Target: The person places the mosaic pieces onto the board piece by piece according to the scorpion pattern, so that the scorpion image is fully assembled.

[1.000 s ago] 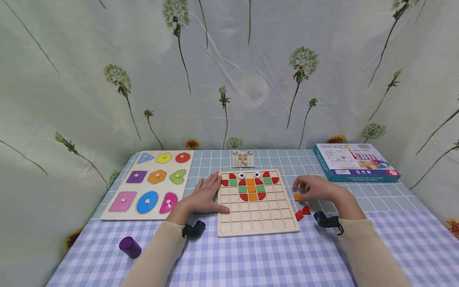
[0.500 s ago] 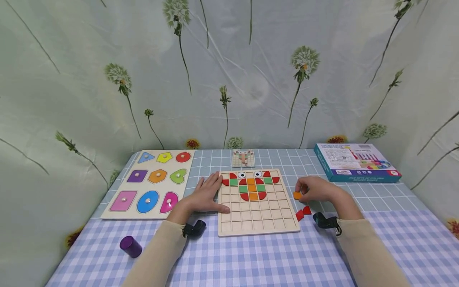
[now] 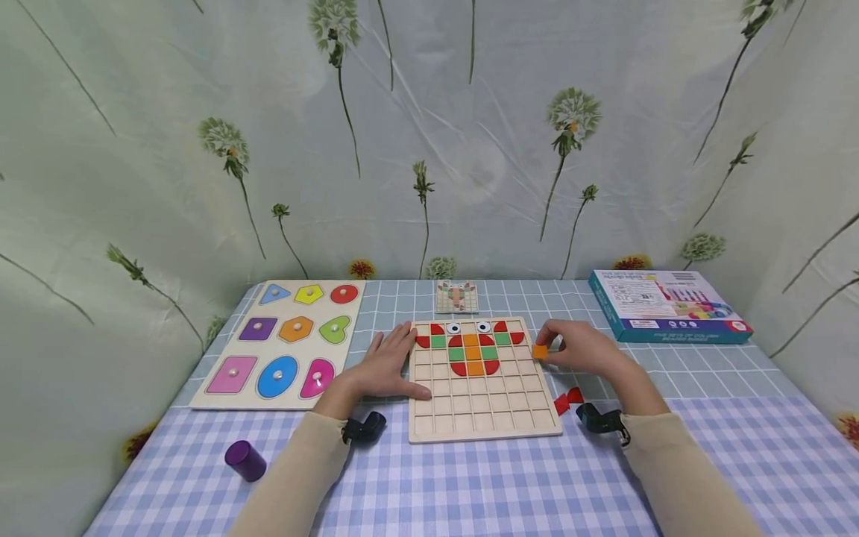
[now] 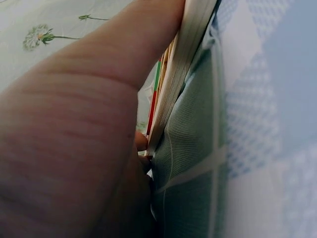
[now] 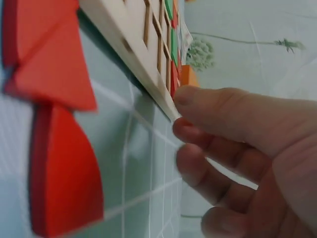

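Note:
My right hand (image 3: 580,347) pinches an orange square tile (image 3: 540,351) between thumb and forefinger, over the right edge of a wooden grid board (image 3: 483,406). In the right wrist view the same orange tile (image 5: 188,75) peeks out past the thumb. Spread along the board's left edge, my left hand (image 3: 385,367) rests with its thumb on the near-left squares. Red, green and orange pieces and two eye tiles form a pattern in the board's upper rows. Loose red pieces (image 3: 561,403) lie just off the board's right side; a red quarter-round piece (image 5: 69,173) stands out close up.
A shape puzzle board (image 3: 221,388) with knobbed pieces lies at the left. Behind the grid board is a small pattern card (image 3: 456,297). A teal box (image 3: 671,306) sits back right, and a purple cylinder (image 3: 244,461) stands front left.
My right hand has picked up the orange tile from the table and carried it left and away from me, to the board's right edge. The left hand has stayed in place.

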The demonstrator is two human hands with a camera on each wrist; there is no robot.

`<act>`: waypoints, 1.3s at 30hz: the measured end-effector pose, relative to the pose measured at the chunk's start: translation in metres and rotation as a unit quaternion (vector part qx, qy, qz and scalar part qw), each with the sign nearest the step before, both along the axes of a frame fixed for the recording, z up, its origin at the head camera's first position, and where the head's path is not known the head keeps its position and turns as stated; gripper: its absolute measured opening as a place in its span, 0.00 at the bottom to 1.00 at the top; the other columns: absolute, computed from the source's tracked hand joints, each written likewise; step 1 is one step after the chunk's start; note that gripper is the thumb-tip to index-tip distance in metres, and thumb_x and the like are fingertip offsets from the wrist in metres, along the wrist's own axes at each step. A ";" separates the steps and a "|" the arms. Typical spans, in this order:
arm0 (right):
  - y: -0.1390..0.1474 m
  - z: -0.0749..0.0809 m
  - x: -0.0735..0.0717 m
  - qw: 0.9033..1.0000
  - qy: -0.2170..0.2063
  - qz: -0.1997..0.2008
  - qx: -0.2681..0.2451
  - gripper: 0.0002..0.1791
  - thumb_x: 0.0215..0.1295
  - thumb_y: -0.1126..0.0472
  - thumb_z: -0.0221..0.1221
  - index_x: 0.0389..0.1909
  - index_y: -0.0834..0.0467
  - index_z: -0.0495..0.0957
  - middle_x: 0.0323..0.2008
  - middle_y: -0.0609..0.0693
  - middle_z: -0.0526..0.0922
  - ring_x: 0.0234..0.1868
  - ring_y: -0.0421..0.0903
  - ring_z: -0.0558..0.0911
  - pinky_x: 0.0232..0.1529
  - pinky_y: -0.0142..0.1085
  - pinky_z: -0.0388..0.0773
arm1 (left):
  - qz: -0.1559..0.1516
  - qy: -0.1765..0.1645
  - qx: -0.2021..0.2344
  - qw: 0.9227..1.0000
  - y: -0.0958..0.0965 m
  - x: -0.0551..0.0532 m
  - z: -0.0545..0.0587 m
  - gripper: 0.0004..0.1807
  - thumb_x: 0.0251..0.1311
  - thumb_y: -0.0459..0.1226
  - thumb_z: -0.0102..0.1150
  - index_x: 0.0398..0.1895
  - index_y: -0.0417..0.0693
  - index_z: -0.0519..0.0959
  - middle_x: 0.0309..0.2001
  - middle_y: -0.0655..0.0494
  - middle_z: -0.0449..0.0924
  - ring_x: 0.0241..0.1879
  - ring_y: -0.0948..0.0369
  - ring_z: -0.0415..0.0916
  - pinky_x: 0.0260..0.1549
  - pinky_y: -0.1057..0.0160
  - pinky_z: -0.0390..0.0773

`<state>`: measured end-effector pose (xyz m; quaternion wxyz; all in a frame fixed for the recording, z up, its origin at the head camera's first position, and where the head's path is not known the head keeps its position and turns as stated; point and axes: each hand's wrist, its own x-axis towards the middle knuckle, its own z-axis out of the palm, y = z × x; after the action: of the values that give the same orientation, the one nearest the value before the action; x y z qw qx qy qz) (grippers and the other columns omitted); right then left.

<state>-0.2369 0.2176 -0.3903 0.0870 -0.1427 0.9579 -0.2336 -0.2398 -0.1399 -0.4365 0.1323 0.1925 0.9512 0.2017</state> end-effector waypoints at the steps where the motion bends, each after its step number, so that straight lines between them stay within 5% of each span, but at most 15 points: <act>1: -0.003 -0.001 0.000 1.000 0.004 -0.001 0.000 0.12 0.58 0.60 0.70 0.42 0.53 0.80 0.42 0.51 0.84 0.40 0.46 0.77 0.46 0.40 0.83 | 0.000 0.001 0.001 1.000 0.000 0.000 0.000 0.67 0.44 0.64 0.70 0.81 0.47 0.44 0.83 0.51 0.36 0.82 0.52 0.31 0.79 0.42 0.30; 18: -0.046 0.000 0.009 0.999 0.048 0.005 0.004 0.11 0.58 0.60 0.70 0.42 0.54 0.83 0.39 0.48 0.83 0.34 0.44 0.75 0.35 0.33 0.76 | -0.006 0.006 0.006 1.000 0.000 -0.001 0.000 0.67 0.45 0.64 0.70 0.81 0.45 0.44 0.83 0.49 0.36 0.82 0.51 0.32 0.78 0.41 0.30; 39: -0.070 -0.005 0.020 0.998 0.021 0.066 0.005 0.10 0.56 0.58 0.72 0.39 0.50 0.83 0.33 0.42 0.81 0.31 0.41 0.73 0.33 0.32 0.73 | -0.006 0.011 0.013 1.000 0.000 0.002 0.003 0.67 0.44 0.64 0.71 0.81 0.44 0.47 0.82 0.48 0.39 0.82 0.50 0.34 0.78 0.40 0.32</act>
<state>-0.2165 0.1472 -0.3950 0.0830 -0.2104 0.9490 -0.2197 -0.2378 -0.1400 -0.4330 0.1205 0.2018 0.9488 0.2111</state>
